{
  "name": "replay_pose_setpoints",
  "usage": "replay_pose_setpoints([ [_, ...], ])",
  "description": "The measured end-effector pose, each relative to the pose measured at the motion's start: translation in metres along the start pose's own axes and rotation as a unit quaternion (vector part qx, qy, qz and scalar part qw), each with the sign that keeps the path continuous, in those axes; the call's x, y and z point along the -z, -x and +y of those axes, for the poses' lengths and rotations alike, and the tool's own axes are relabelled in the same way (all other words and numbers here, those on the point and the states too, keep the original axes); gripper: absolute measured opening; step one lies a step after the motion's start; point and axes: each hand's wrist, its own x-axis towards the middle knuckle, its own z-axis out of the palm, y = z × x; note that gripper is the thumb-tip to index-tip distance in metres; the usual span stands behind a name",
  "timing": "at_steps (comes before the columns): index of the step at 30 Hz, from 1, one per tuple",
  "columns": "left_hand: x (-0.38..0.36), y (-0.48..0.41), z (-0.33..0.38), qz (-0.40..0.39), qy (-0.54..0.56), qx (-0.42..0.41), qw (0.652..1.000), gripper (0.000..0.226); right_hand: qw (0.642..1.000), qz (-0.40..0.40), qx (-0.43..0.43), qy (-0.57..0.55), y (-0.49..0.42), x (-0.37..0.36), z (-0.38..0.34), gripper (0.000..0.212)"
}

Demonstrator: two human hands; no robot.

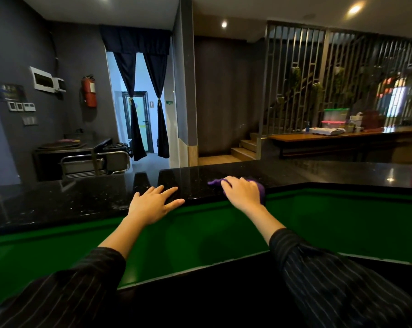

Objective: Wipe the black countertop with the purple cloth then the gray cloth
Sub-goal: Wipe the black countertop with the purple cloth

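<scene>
Far to my left, against the dark wall, stands a steel cart (pixel 94 162), and above it a red fire extinguisher (pixel 89 91) hangs beside the doorway with its tied-back dark curtains (pixel 138 107).

The black table (pixel 58 202) runs across in front of me, its polished top speckled and catching reflections. My left hand (pixel 152 204) lies flat on its near edge, palm down, fingers (pixel 170 191) spread and stretched out straight, holding nothing. The sleeve (pixel 65 290) on that arm is dark with thin pale stripes, pushed back so my forearm is bare.

Just to the right of it, close but not touching, my right hand (pixel 242 191) presses down on the purple cloth (pixel 259 187). The cloth is bunched under my palm, lying on the table right at its near edge; a corner sticks out to the left past my fingertips and more shows along the right side of my hand. My fingers there are curved over the cloth, partly closed on it, pinning it to the stone. I cannot see the gray cloth.

Below the table edge a flat green area (pixel 330 221) fills the space between my arms.

Far right, beyond a metal slatted screen (pixel 295 79), a long wooden counter (pixel 342 136) carries stacked plastic containers (pixel 336 118) and other small items too blurred to name.
</scene>
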Motion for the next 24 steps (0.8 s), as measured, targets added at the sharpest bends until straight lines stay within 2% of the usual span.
replay_pose_setpoints([
  [2,0.0,-0.001,-0.001,-0.001,-0.004,-0.002,1.0,0.074,0.996,-0.069,-0.051,0.029,-0.012,-0.003,-0.019,0.054],
  [4,-0.001,0.0,-0.002,0.005,-0.003,-0.004,1.0,0.078,0.992,-0.106,-0.052,0.05,-0.015,-0.01,-0.044,0.063],
  [8,0.004,0.005,-0.006,0.011,0.054,-0.029,0.998,0.093,0.988,-0.141,0.039,0.041,0.003,-0.023,-0.108,0.061],
  [12,0.021,0.022,-0.031,-0.011,0.173,-0.066,0.983,0.098,0.987,-0.099,0.126,0.025,0.03,-0.034,-0.142,0.053],
  [14,0.03,0.039,-0.063,0.006,0.142,-0.081,0.987,0.099,0.984,-0.112,0.136,0.006,0.029,-0.027,-0.137,0.051],
  [17,0.037,0.066,-0.129,0.007,0.052,-0.033,0.998,0.105,0.973,-0.214,0.072,0.044,0.004,-0.014,-0.132,0.059],
  [19,0.037,0.082,-0.175,-0.022,0.035,0.047,0.998,0.083,0.961,-0.268,0.01,0.069,-0.013,-0.016,-0.14,0.069],
  [21,0.035,0.095,-0.211,-0.061,0.0,0.103,0.993,0.059,0.961,-0.26,-0.042,0.077,-0.022,-0.027,-0.154,0.077],
  [24,0.032,0.104,-0.232,-0.083,-0.018,0.097,0.992,0.052,0.965,-0.219,-0.099,0.108,-0.028,-0.044,-0.185,0.087],
])
